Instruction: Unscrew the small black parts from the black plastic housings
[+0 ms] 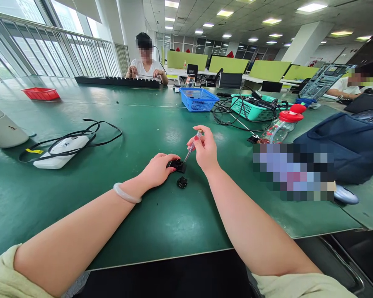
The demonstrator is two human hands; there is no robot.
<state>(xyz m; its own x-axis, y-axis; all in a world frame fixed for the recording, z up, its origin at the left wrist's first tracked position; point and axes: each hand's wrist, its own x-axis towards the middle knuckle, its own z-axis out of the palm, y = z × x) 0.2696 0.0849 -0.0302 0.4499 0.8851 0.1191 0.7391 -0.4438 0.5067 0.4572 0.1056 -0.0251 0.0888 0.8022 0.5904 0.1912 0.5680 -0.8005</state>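
My right hand [206,150] grips a small screwdriver [191,148] with a clear handle, tilted so its tip points down and left. That tip meets a small black plastic part [179,166] lying on the green table. Thumb and fingers of my left hand [158,169] close on the left side of this black part and hold it against the tabletop. Just nearer to me lies another small black piece [182,182], apart from both hands. Fine details of the two pieces are too small to make out.
On the left are a white power bank [64,151] with a black cable and a red tray [41,94]. Farther back stand a blue basket [199,99] and a green basket [251,108] of cables. A red-lidded bottle [281,124] and dark blue bag [342,145] are right. A person sits opposite.
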